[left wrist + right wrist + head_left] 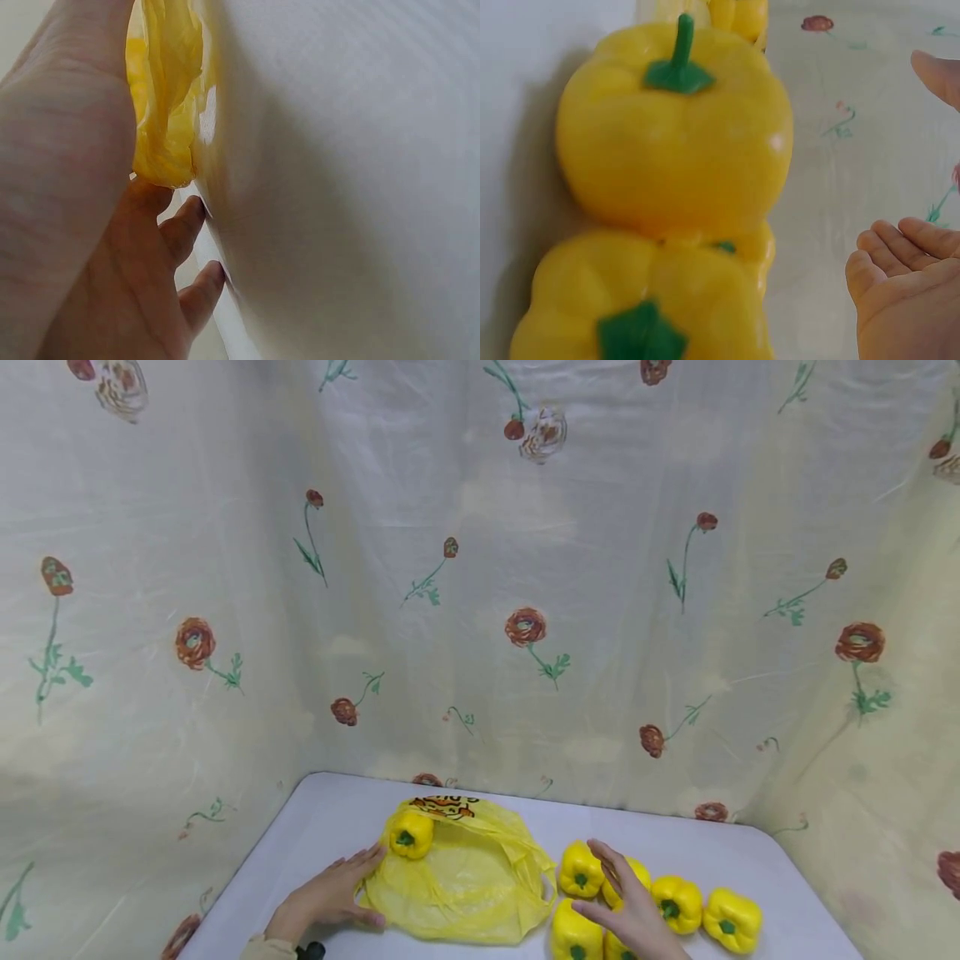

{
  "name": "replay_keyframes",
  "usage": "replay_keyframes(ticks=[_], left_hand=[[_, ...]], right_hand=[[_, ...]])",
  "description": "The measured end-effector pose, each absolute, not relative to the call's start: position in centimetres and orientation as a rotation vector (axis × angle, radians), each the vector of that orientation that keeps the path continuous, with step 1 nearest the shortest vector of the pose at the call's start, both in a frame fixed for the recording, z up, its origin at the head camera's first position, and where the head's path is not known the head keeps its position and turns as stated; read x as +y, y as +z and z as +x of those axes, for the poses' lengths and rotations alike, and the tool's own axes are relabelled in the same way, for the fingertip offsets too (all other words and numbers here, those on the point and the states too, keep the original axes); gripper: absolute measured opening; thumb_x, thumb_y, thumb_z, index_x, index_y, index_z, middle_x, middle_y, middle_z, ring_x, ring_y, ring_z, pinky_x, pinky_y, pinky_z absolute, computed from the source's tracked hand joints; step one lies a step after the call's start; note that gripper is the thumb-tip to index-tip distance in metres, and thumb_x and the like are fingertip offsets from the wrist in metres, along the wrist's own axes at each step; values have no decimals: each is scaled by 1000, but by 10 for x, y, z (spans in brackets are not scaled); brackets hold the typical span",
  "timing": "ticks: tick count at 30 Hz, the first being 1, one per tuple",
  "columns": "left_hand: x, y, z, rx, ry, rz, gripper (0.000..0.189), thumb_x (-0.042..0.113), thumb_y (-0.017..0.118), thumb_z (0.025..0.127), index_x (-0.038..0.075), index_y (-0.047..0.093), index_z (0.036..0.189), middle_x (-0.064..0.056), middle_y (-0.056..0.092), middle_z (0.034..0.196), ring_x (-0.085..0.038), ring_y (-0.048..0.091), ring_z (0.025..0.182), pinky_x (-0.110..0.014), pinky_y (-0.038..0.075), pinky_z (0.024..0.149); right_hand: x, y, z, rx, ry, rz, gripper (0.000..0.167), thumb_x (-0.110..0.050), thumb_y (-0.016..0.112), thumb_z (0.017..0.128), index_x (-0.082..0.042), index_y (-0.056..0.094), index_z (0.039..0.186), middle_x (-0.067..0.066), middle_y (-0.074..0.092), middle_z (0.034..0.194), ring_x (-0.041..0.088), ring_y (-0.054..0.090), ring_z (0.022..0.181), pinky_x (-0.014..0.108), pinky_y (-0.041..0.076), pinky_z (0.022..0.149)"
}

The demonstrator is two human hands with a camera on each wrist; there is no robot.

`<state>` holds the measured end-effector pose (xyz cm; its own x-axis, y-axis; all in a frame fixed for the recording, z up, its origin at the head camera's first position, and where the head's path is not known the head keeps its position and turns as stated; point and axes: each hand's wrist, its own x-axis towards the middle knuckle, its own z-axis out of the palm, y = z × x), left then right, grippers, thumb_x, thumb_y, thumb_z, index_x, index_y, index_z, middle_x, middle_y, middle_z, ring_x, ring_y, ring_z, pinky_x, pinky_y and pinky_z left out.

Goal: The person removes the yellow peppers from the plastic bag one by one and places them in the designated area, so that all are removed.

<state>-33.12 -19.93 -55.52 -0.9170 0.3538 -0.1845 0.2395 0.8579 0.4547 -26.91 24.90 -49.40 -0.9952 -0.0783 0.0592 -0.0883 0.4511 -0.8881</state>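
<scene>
A yellow plastic bag (465, 893) with dark print lies on the table, its mouth spread wide toward me. Just inside its left part sits one yellow bell pepper (411, 833) with a green stem. My left hand (330, 893) is at the bag's left edge, fingers extended; in the left wrist view the crumpled bag (169, 97) shows beside the fingers (199, 300). Over a cluster of yellow bell peppers (581, 867) to the bag's right hovers my right hand (633, 914), thumb and fingers spread, nothing between them. The right wrist view shows a pepper (675, 142) close up, left of that hand (907, 300).
The white table (337, 814) has rounded far corners. A pale curtain (480, 693) printed with flowers hangs behind it and along both sides. The farthest right pepper (732, 920) sits near the table's right side. A small black object (311, 950) shows by the left wrist.
</scene>
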Motion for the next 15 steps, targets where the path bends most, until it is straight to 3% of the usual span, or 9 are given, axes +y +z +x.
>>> replay_keyframes(ticks=[15], left_hand=[[-198,-550,-327,2773,631,488,115,70,70,64,12,26,153,-10,22,160,-37,26,145,-59,18,120]], right_hand=[[216,-490,-273,-2588,1698,321,84,-34,80,78,-26,34,147,4,35,155,32,25,146,53,26,118]])
